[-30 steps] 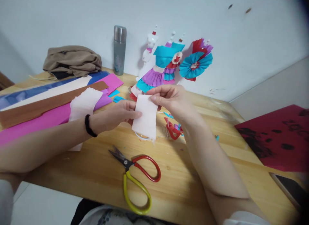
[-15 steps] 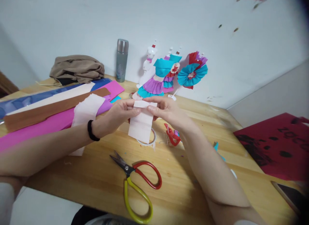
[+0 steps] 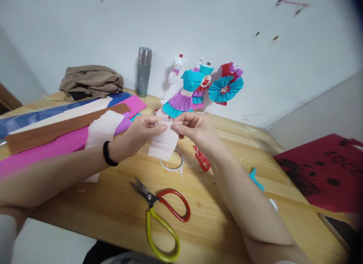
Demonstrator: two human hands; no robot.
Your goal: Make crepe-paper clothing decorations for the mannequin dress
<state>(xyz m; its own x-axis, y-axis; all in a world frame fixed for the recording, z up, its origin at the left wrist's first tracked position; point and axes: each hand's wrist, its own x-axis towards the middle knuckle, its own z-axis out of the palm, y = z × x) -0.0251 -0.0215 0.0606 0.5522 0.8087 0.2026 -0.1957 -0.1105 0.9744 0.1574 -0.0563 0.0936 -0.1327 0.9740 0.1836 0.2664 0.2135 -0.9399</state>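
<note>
A pale pink strip of crepe paper (image 3: 163, 142) hangs between my two hands, pinched along its upper edge. My left hand (image 3: 146, 128) grips its top left corner between thumb and fingers. At the top right corner, my right hand (image 3: 191, 126) pinches the same edge with thumb and forefinger. Beneath the paper's lower end a roll of tape (image 3: 179, 165) lies on the wooden table, partly covered. Scissors (image 3: 153, 199) with one red and one yellow handle lie nearer to me, blades slightly apart.
Crepe paper sheets (image 3: 51, 132) in several colours lie at left, below a brown cloth (image 3: 90, 80). A thermos (image 3: 144, 73) and dolls in paper dresses (image 3: 181, 99) stand by the wall. Red scraps (image 3: 202, 159), a red bag (image 3: 326, 173) and a phone (image 3: 337, 230) are at right.
The top edge, folded over as a flap before, now sits flatter between my fingers. The paper's lower end has swung up and left, showing more of the tape roll.
</note>
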